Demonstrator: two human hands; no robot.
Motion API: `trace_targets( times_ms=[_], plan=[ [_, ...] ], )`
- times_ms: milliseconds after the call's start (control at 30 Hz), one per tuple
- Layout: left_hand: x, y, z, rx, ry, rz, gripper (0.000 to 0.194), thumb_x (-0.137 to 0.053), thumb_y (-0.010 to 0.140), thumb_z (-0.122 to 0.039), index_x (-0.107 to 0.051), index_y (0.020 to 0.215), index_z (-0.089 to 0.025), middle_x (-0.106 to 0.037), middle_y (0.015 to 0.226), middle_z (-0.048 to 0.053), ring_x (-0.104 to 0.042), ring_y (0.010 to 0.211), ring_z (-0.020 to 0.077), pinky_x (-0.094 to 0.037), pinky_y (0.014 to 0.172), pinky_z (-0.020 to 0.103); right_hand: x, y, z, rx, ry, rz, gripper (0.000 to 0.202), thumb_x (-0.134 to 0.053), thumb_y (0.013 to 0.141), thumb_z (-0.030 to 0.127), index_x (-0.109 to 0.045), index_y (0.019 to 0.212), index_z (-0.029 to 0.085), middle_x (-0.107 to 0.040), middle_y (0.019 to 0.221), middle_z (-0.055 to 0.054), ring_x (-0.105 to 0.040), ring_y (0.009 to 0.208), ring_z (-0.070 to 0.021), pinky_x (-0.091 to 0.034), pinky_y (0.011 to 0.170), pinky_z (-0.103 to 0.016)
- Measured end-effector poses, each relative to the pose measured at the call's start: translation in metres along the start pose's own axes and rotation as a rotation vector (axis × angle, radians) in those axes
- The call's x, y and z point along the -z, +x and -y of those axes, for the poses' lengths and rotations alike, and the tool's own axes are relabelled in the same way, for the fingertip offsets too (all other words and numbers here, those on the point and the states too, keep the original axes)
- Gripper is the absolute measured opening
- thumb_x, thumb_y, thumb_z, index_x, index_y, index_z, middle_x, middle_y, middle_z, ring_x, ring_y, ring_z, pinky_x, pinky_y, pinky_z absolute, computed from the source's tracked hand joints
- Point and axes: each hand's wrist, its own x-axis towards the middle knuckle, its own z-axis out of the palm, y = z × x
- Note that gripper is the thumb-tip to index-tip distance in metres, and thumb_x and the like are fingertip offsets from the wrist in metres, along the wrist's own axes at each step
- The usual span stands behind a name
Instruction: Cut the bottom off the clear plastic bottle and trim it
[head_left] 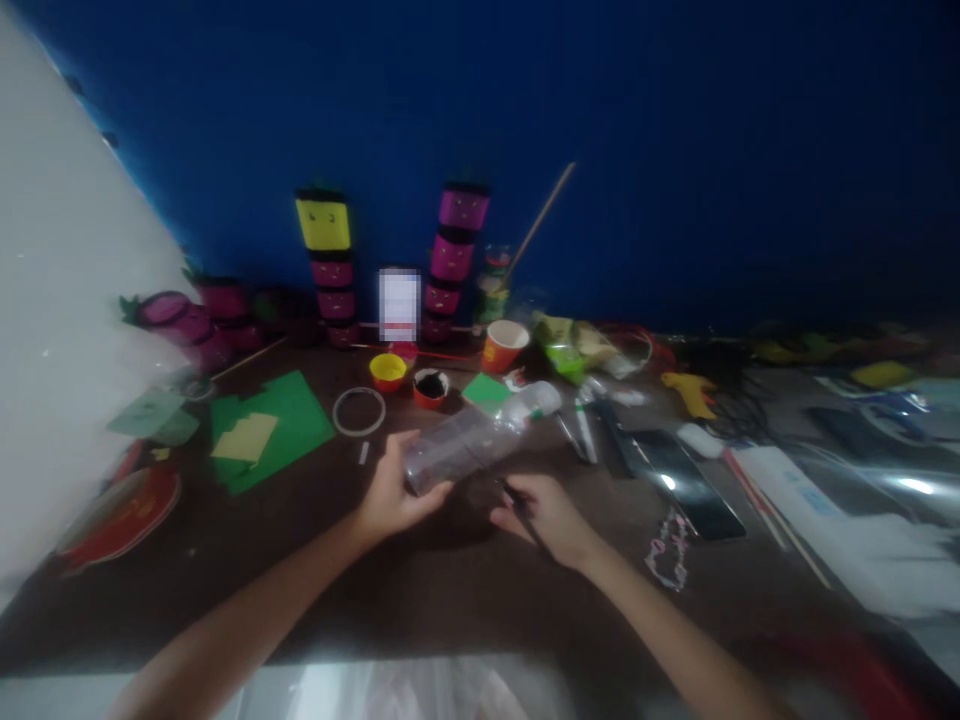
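Note:
A clear plastic bottle (454,445) lies tilted above the dark table, its white-capped neck pointing up and to the right. My left hand (397,490) is wrapped round its base end, thumb along the near side. Just right of the bottle, my right hand (551,515) pinches a slim dark pen-like tool (531,525), tip toward the bottle's lower side. Blur hides whether that tip touches the plastic, and which kind of tool it is. Beyond the bottle are a small yellow cup (388,370), a cup with dark contents (430,386) and a green paper piece (486,391).
Green paper (277,425) and a clear ring (358,412) lie left. A red paper cup (501,350) stands behind. On the right are a phone (694,490), a beaded bracelet (667,552) and a yellow glue gun (688,395). Purple and yellow stacked figures (452,255) line the blue wall.

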Motion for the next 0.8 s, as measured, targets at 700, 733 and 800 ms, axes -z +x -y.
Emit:
trace_targets(
  times_ms=[700, 733, 800],
  plan=[
    [0.002, 0.001, -0.003, 0.013, -0.155, 0.074, 0.058, -0.069, 0.069, -0.033, -0.034, 0.114, -0.02, -0.058, 0.099, 0.006, -0.059, 0.088, 0.0191, -0.048, 0.078, 0.033, 0.0, 0.005, -0.001, 0.063, -0.003, -0.027, 0.051, -0.065, 0.062, 0.06, -0.037, 0.052, 0.019, -0.032, 0.05, 0.006, -0.028, 0.05, -0.0073, -0.021, 0.045, -0.021],
    [0.002, 0.001, -0.003, 0.016, -0.164, 0.076, 0.057, -0.069, 0.069, -0.033, -0.034, 0.113, -0.02, -0.057, 0.098, 0.005, -0.058, 0.087, 0.0187, -0.048, 0.077, 0.033, 0.0, 0.005, 0.0, 0.063, -0.004, -0.04, 0.051, -0.065, 0.061, 0.061, -0.037, 0.052, 0.019, -0.032, 0.05, 0.006, -0.028, 0.049, -0.0073, -0.021, 0.045, -0.021],
    [0.001, 0.001, -0.004, 0.029, -0.186, 0.082, 0.054, -0.068, 0.07, -0.033, -0.035, 0.111, -0.02, -0.056, 0.096, 0.004, -0.058, 0.085, 0.0178, -0.047, 0.075, 0.031, -0.001, 0.005, 0.002, 0.062, -0.001, -0.067, 0.052, -0.065, 0.06, 0.062, -0.037, 0.052, 0.019, -0.033, 0.049, 0.006, -0.029, 0.049, -0.0073, -0.021, 0.045, -0.021]
  ],
)
